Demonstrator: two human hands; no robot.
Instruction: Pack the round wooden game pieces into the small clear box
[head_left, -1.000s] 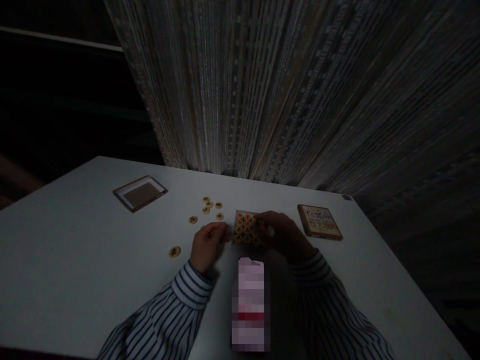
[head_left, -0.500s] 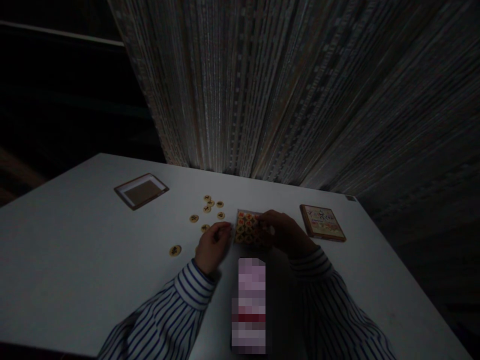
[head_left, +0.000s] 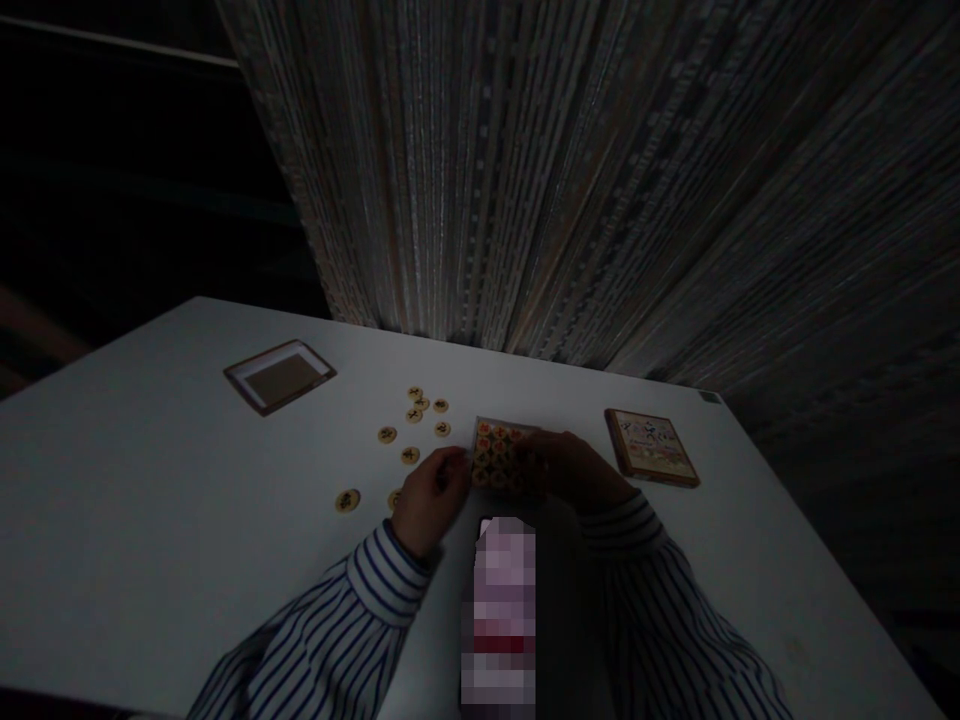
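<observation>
A small tray (head_left: 475, 432) stands at the middle of the table, with rows of round wooden pieces bearing red and dark characters. My left hand (head_left: 431, 497) is at the tray's left edge, its fingers curled together; what they hold, if anything, is too dark to make out. Over the right part of the tray lies my right hand (head_left: 574, 470), its fingertips down among the pieces and partly hidden in shadow. Several loose round pieces (head_left: 387, 435) with dark characters lie left of the tray, one of them partly behind my left hand.
An open box lid (head_left: 281, 378) lies at the back left of the white table (head_left: 187, 480). A decorated box (head_left: 652, 447) is at the right. A phone with a blurred screen (head_left: 502, 610) lies between my forearms. Behind the table hangs a striped curtain (head_left: 480, 180).
My left hand has moved slightly right, up to the tray's edge, its fingers more curled. My right hand has shifted slightly down and to the right over the pieces. The view has tilted a little.
</observation>
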